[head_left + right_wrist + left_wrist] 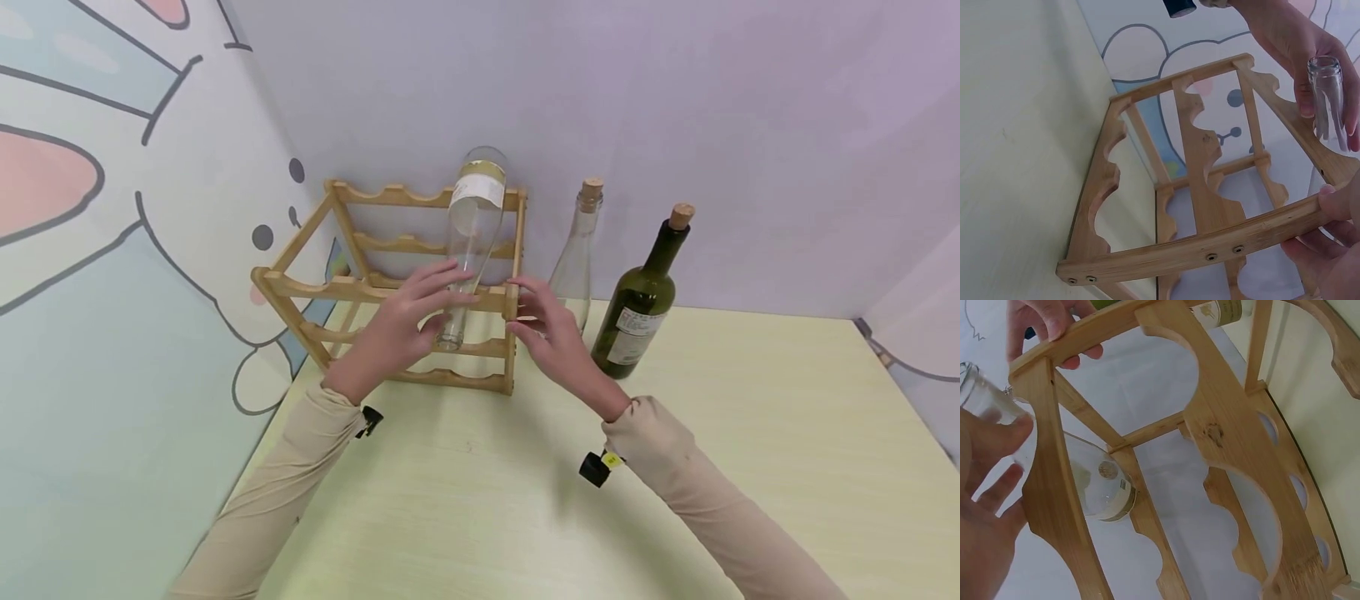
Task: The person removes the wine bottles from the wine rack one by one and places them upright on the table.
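Part of the clear bottle (pixel 476 229) hides behind the left hand (pixel 393 327) gripping it; the right hand (pixel 555 335) pinches the rack (pixel 326 288).

Near the back left corner of the worktop (pixel 712 467), the left hand (pixel 397 321) covers part of the neck of the slanted clear bottle (pixel 478 187) in the wooden rack (pixel 322 288), and toward the middle of the back edge the right hand (pixel 557 332) hides some of the lower part of the corked clear bottle (pixel 576 271). Print on the labels (pixel 639 323) of the green bottle (pixel 651 287) is too small to read, and the worktop's front edge is cut off below the head view.
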Motion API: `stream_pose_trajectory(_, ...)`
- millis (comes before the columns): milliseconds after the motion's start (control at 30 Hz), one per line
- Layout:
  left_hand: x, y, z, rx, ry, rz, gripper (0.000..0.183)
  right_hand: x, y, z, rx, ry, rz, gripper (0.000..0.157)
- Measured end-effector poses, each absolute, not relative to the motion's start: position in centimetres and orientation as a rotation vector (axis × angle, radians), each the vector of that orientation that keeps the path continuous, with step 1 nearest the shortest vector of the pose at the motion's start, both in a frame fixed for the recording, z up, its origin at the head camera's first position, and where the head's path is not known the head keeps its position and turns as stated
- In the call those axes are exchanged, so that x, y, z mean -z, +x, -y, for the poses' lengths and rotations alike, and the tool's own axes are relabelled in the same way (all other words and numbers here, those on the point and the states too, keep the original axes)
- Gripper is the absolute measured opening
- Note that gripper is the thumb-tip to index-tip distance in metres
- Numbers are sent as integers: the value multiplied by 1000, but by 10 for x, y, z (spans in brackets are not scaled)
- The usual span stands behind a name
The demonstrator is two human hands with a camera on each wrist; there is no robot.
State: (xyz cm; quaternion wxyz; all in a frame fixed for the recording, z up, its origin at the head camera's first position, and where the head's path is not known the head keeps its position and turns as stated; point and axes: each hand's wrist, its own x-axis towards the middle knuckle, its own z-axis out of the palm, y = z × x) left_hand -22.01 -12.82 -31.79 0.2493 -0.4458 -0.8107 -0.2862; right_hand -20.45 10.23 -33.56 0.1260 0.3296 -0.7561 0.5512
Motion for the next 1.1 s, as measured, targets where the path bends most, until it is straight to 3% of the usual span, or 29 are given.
stream_pose_trajectory(633,333,-233,117,775,-1289,1964,38,337,-204,-102,-1580,964,2210,46)
stream_pose_trajectory(867,326,-233,111,787,-1315,1857,43,337,-205,-102,-1555,952,2201,46)
stream_pose_trajectory(1100,321,-236,110,827,-1288,1822,34,339,-205,-101,-1561,945,2202,47)
